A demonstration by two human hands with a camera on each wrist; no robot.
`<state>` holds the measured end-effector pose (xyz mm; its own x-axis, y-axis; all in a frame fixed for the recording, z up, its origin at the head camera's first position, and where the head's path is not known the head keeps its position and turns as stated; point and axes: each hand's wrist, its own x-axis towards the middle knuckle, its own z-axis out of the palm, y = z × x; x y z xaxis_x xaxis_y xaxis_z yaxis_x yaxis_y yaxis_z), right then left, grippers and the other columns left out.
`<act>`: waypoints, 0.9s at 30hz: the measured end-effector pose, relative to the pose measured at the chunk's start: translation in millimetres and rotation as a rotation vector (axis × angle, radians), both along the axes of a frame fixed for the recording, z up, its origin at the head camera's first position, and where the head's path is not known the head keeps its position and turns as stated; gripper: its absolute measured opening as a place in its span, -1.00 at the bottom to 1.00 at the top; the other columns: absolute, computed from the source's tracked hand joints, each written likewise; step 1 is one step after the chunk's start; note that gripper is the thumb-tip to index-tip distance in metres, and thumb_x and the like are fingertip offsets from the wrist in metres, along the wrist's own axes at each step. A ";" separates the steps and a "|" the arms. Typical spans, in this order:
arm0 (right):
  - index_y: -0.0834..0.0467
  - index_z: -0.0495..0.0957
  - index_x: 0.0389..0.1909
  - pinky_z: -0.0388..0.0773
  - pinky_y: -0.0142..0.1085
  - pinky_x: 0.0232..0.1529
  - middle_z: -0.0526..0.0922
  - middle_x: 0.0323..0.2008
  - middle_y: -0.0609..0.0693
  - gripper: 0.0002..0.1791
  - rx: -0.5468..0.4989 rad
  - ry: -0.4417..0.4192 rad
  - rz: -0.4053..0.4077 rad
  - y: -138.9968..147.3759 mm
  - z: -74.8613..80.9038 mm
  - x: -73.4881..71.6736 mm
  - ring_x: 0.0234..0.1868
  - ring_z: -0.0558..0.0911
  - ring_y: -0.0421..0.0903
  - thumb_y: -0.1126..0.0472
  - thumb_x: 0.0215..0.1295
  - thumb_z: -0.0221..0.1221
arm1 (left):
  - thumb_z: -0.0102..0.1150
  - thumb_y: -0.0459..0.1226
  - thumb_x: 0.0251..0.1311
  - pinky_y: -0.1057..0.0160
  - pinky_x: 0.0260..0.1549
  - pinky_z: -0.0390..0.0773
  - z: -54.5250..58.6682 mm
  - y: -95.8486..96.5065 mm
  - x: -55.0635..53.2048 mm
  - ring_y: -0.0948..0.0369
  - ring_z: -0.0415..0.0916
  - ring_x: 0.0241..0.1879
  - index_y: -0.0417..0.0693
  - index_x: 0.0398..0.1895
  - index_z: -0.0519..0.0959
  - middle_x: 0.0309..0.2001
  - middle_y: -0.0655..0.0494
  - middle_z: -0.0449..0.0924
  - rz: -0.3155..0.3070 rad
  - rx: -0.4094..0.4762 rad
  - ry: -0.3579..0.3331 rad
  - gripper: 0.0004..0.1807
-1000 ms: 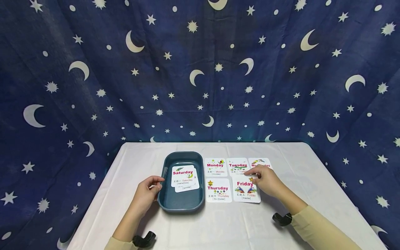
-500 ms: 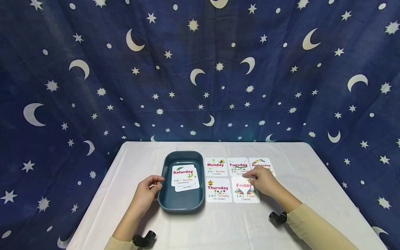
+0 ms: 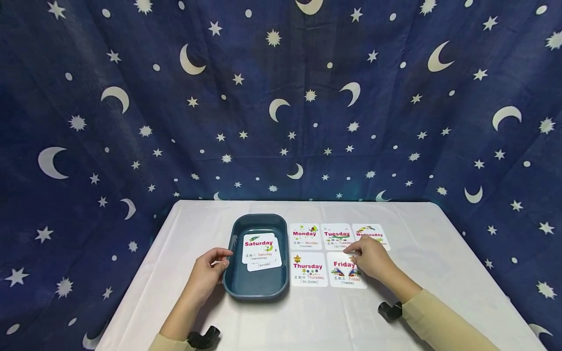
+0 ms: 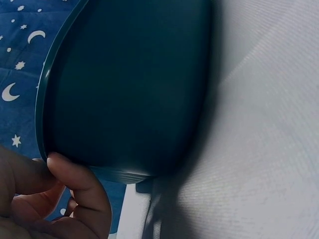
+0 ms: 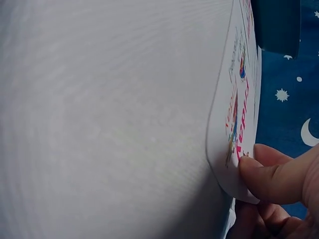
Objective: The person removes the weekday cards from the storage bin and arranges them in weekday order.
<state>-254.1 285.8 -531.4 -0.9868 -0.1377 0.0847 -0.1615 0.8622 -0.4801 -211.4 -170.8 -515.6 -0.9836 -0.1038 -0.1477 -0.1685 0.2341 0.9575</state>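
My left hand [image 3: 208, 273] pinches the left rim of a dark teal plastic tray [image 3: 256, 288] between thumb and forefinger, as the left wrist view shows up close. Inside the tray lies the "Saturday" card [image 3: 258, 248], partly covering another white card [image 3: 265, 265]. To the right, my right hand [image 3: 373, 258] holds the "Friday" card [image 3: 346, 275] at its upper right corner. In the right wrist view the thumb [image 5: 269, 181] lies on that card's printed face, with the forefinger at its top edge. The "Friday" card sits beside the "Thursday" card [image 3: 309, 269].
Above the "Thursday" and "Friday" cards runs a row with the "Monday" [image 3: 305, 237], "Tuesday" [image 3: 337, 240] and "Wednesday" [image 3: 376, 239] cards, the last partly behind my right hand. A white cloth [image 3: 281, 326] covers the table. A blue moon-and-star curtain [image 3: 246, 107] hangs behind.
The "Friday" card has shifted slightly left and squared up with the "Thursday" card, with my right hand moving along at its corner. My left hand stays at the tray's rim.
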 end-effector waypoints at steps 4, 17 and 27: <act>0.05 0.87 -0.14 0.32 -0.28 -0.27 0.55 -0.37 -0.05 -0.68 0.010 0.000 -0.013 -1.9 -0.9 -0.3 -0.34 0.42 -0.13 0.43 0.09 0.47 | 0.12 -0.49 0.45 0.27 -0.52 0.56 2.0 -1.3 1.3 0.19 0.47 -0.37 -0.26 0.13 0.66 -0.19 0.00 0.53 -0.004 -0.008 0.007 -0.73; 0.16 0.75 0.02 0.37 -0.21 -0.22 0.56 -0.33 -0.02 -0.57 0.050 0.024 -0.040 -2.8 -1.7 1.1 -0.31 0.46 -0.10 0.36 0.07 0.54 | 0.10 -0.52 0.45 0.28 -0.52 0.52 2.9 -0.5 2.0 0.19 0.43 -0.42 -0.29 0.12 0.65 -0.22 0.00 0.53 -0.010 0.005 0.013 -0.73; 0.20 0.67 0.19 0.46 -0.12 -0.16 0.64 -0.21 0.02 -0.47 0.046 0.067 -0.068 -7.3 4.8 0.5 -0.26 0.53 -0.07 0.36 0.14 0.47 | 0.11 -0.50 0.45 0.28 -0.51 0.55 0.0 -1.0 1.1 0.20 0.47 -0.35 -0.29 0.13 0.65 -0.21 0.02 0.53 -0.008 0.009 0.012 -0.73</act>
<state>-253.6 278.4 -526.6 -0.9864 -0.0756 0.1462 -0.1322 0.8933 -0.4295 -210.3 -171.8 -515.6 -0.9860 -0.0950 -0.1367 -0.1552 0.2269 0.9615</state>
